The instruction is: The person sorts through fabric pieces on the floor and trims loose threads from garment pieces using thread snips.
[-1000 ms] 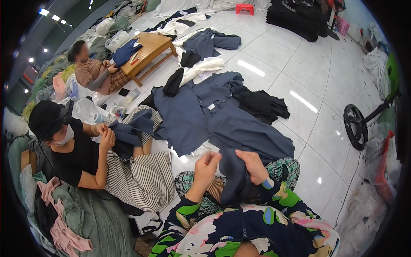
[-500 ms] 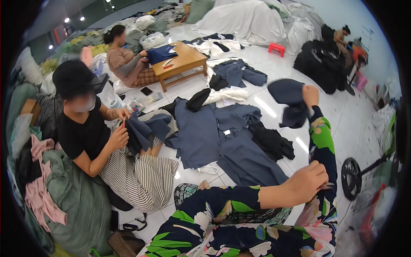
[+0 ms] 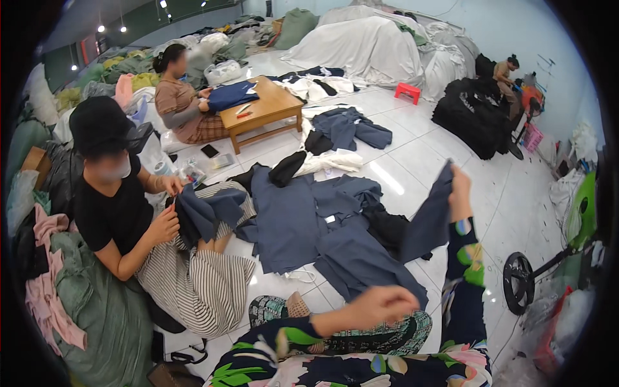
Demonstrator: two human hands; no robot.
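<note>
My right hand (image 3: 459,192) is raised at arm's length and grips the top edge of a dark blue garment (image 3: 427,222), which hangs down from it. My left hand (image 3: 382,303) is lower and closer to me, fingers curled into a fist, right beside the near edge of a pile of dark blue clothes (image 3: 335,235) spread on the white tiled floor. I see nothing inside that fist. Both my sleeves are dark with a bright flower print.
A person in black (image 3: 109,206) sits at my left folding a blue garment (image 3: 200,216). Another sits by a low wooden table (image 3: 264,106), and a third is far right. Covered heaps, black bags (image 3: 474,116), a red stool (image 3: 407,92) and a fan base (image 3: 518,282) surround the floor.
My right hand with the blue garment has stayed raised and shifted slightly lower and nearer the middle. My left hand has moved left and down toward the pile. The view has turned a little.
</note>
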